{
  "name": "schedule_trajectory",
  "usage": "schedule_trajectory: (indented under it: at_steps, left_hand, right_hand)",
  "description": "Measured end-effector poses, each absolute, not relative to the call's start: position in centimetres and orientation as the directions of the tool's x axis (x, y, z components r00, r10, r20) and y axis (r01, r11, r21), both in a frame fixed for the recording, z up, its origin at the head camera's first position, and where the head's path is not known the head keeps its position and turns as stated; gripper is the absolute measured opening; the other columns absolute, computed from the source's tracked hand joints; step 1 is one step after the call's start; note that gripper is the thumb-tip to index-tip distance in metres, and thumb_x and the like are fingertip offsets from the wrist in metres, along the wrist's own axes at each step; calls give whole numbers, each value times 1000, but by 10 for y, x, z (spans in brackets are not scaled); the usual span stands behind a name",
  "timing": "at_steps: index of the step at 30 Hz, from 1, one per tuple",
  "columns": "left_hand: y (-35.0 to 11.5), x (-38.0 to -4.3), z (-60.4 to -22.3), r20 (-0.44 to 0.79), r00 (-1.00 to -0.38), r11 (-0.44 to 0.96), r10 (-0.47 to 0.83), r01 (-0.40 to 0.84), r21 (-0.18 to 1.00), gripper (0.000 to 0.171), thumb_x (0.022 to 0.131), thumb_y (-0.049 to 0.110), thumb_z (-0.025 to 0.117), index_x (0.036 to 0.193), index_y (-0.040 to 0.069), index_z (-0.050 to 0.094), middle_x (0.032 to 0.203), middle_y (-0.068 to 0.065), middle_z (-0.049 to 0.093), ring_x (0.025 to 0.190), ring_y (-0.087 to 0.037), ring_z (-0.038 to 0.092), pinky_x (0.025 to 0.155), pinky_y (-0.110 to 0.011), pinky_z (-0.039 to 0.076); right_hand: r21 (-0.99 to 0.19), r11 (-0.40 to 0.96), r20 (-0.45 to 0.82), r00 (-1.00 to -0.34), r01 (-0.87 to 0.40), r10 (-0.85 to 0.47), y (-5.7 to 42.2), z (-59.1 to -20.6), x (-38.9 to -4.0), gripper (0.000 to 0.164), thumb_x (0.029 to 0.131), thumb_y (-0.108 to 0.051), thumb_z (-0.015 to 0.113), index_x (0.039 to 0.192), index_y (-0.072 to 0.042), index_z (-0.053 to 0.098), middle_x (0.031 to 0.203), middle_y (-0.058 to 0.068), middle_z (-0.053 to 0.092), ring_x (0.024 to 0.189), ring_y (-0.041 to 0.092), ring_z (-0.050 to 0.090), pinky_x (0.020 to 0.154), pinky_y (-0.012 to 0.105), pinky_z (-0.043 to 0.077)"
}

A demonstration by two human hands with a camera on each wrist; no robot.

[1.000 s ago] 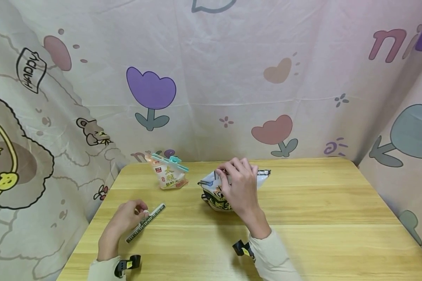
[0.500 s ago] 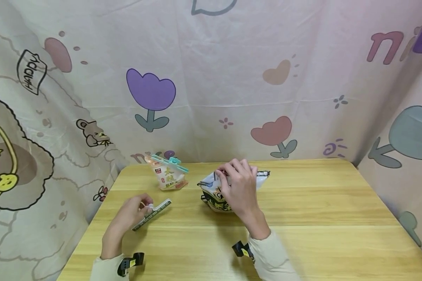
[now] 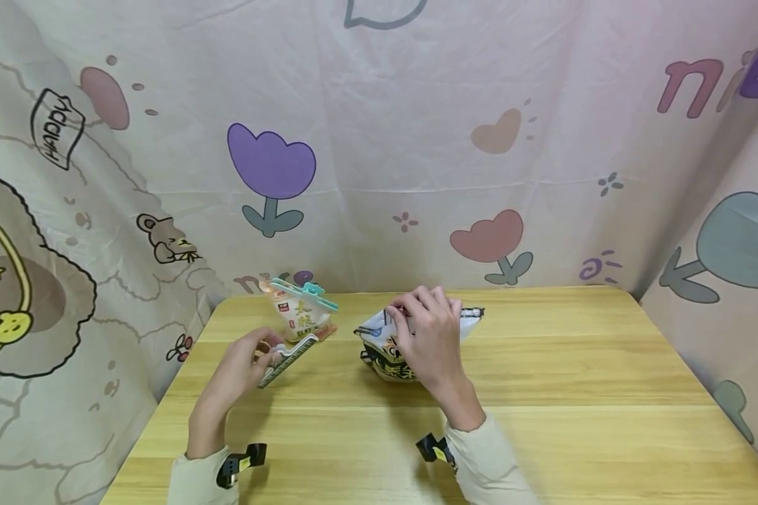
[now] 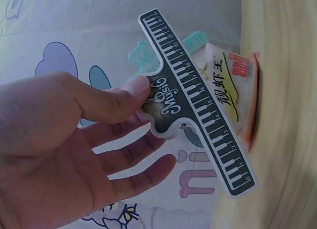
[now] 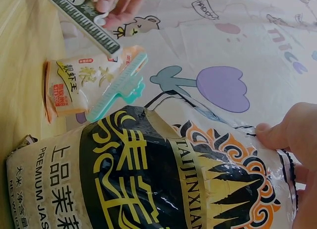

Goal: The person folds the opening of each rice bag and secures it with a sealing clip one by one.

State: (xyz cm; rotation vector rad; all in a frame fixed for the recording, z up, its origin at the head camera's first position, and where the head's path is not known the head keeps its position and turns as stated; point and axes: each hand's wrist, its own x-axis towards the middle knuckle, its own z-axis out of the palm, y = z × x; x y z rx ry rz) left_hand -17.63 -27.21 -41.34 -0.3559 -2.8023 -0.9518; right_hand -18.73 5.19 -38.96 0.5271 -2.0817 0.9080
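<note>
My left hand [image 3: 245, 365] pinches a black-and-white clip [image 4: 171, 97] by its tab, thumb on the "Music" lettering; a piano-key pattern runs along its bar. The clip is raised above the table at the left. My right hand [image 3: 432, 337] grips the folded top edge of a rice bag [image 5: 133, 174], which stands on the table with black and gold print on its front. Behind the clip stands a smaller orange-and-white packet [image 3: 303, 315], its top held by a turquoise clip [image 5: 121, 90].
The wooden table [image 3: 568, 379] reaches back to a hanging cloth [image 3: 379, 154] printed with flowers, which also closes off both sides. Wrist cameras, such as the left one [image 3: 243, 463], sit close above the tabletop.
My left hand has lifted the piano-key clip off the table and carried it forward and to the right, toward the bags. The right hand and the rice bag have stayed put.
</note>
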Motion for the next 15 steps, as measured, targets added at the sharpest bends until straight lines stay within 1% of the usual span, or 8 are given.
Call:
schedule_trajectory:
  at_steps: [7, 15]
  left_hand:
    - [-266, -176, -408, 264, -952, 744, 157, 290, 602, 17, 94, -7, 68, 108, 2, 67, 106, -14, 69, 96, -31, 66, 79, -45, 58]
    - [-254, -181, -402, 340, -927, 695, 161, 351, 628, 19, 94, -7, 68, 113, -1, 66, 102, -12, 68, 96, -30, 65, 86, -54, 56]
  right_hand:
    - [-432, 656, 788, -612, -619, -58, 53, -392, -187, 6, 93, -18, 76, 93, -12, 76, 86, -2, 64, 82, 22, 49, 79, 44, 30]
    - [-419, 660, 797, -601, -624, -62, 52, -391, -187, 11, 95, -20, 74, 92, -10, 75, 86, -2, 64, 82, 21, 50, 78, 43, 31]
